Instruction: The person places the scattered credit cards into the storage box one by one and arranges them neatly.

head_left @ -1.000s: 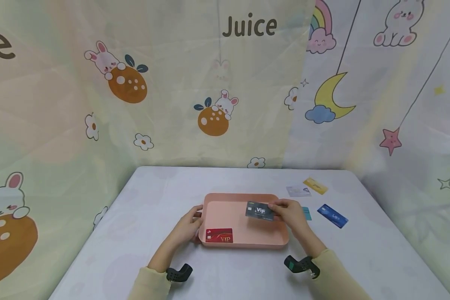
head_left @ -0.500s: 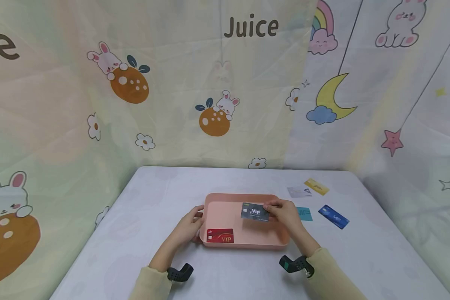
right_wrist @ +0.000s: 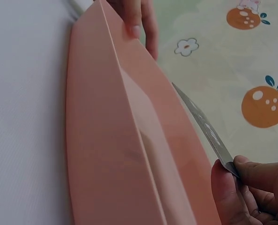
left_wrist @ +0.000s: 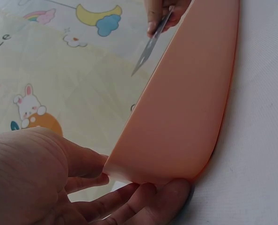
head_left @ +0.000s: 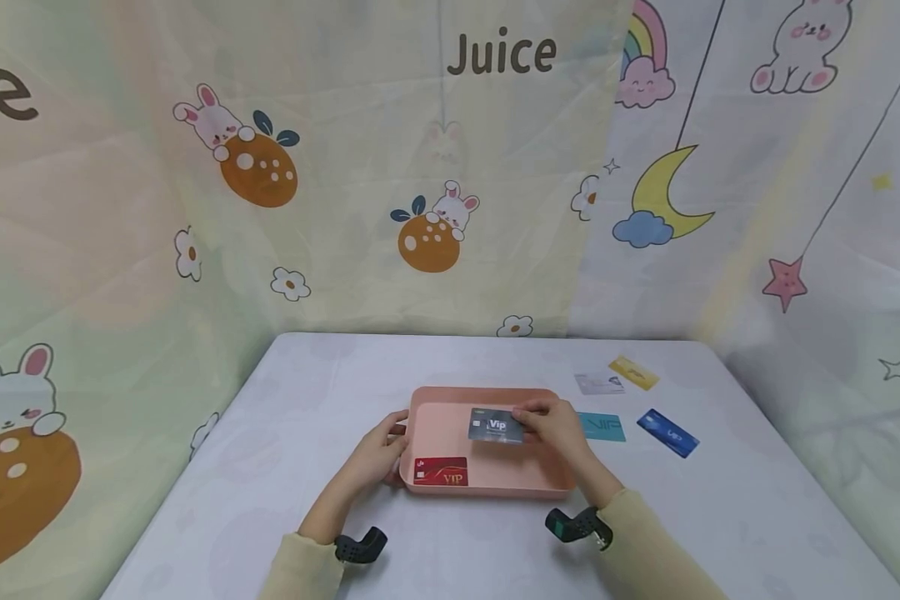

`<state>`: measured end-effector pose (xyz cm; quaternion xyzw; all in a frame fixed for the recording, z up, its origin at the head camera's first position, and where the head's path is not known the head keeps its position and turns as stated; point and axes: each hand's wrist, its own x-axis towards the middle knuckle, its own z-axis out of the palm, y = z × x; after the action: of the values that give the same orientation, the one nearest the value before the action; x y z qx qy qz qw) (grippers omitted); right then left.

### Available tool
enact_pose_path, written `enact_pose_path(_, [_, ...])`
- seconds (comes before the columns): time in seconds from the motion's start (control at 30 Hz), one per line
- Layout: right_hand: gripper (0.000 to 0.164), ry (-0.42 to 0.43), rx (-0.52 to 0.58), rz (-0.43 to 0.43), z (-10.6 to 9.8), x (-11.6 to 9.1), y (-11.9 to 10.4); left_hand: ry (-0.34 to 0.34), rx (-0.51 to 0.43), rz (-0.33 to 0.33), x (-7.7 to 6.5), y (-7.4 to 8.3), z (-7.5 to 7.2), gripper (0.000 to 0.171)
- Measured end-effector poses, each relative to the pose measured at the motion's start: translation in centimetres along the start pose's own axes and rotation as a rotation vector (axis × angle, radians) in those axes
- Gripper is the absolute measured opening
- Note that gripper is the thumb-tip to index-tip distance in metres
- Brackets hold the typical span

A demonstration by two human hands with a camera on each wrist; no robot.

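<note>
A pink rectangular tray [head_left: 487,490] lies on the table. At its left end my left hand [head_left: 375,450] holds the wall; in the left wrist view, fingertips [left_wrist: 146,190] lie against the outside of the tray's end, low down. Over the tray, my right hand [head_left: 558,429] pinches a grey VIP card [head_left: 491,425] by its right end, between thumb and fingers. The right wrist view shows this card [right_wrist: 204,124] tilted and raised above the tray. A red VIP card [head_left: 440,472] lies in the tray's front left corner.
Right of the tray lie a teal card [head_left: 603,427] and a blue VIP card [head_left: 667,433]. Farther back are a pale card [head_left: 598,383] and a yellow card [head_left: 633,372]. Printed cloth [head_left: 345,208] hangs behind the table [head_left: 330,367].
My right hand has moved left over the tray with the grey card, uncovering more of the teal card. The left hand keeps its place at the tray's end.
</note>
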<state>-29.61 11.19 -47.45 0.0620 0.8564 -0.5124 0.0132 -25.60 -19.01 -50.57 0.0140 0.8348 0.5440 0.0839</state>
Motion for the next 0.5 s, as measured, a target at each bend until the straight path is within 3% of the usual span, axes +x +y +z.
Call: enact_pose_path(0.5, [0.016, -0.015, 0.0, -0.095, 2.2, 0.8, -0.7, -0.006, 0.031, 0.01, 0.1, -0.2, -0.1, 0.05])
